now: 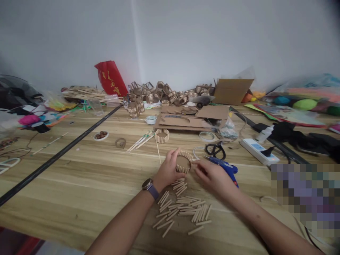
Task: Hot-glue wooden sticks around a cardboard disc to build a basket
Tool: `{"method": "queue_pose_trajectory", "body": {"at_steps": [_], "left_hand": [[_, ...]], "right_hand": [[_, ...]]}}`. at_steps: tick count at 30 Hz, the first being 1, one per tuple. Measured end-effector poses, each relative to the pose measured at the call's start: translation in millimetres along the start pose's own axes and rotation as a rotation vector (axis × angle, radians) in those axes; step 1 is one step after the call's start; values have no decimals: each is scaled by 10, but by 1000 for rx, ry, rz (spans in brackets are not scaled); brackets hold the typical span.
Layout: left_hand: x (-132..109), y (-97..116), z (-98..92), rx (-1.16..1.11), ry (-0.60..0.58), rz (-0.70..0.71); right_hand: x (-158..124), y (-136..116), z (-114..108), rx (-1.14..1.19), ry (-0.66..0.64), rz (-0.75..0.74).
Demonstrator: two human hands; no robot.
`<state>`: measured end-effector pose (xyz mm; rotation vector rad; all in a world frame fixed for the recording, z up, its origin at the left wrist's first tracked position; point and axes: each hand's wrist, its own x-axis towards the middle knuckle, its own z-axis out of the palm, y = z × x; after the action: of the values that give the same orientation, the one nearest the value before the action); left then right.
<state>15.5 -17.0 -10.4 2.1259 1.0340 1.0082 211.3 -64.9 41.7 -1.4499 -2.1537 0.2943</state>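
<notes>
My left hand (169, 169) grips the side of a cardboard ring set with short wooden sticks (183, 153), tipped so its round opening faces me. At the ring's right edge, the fingertips of my right hand (209, 173) are pinched together; whatever they hold is too small to make out. Below the hands lies a loose spread of short wooden sticks (183, 209). A blue hot glue gun (224, 165) rests just beyond my right hand. Another stick-covered ring (162, 136) stands upright farther back, with a thin long stick (158, 152) in front of it.
Flat cardboard pieces (183, 122) lie at the back, before a heap of stick-built items (164, 92). A white power strip (257, 151) and small white bottle (265, 133) are at right. A dish of brown balls (101, 135) sits left, near a coiled strip (120, 143).
</notes>
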Motion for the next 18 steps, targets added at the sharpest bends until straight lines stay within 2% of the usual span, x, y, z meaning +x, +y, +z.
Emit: {"method": "queue_pose_trajectory", "body": {"at_steps": [4, 8, 12, 18], "left_hand": [[-11, 13, 5, 19, -2, -5], [-19, 28, 10, 43, -8, 35], [-22, 41, 15, 92, 14, 44], [-21, 46, 16, 115, 12, 33]], "right_hand": [[-81, 211, -315, -82, 54, 121], [-223, 499, -511, -236, -11, 352], [-333, 655, -528, -385, -69, 547], [-343, 638, -478, -359, -180, 558]]}}
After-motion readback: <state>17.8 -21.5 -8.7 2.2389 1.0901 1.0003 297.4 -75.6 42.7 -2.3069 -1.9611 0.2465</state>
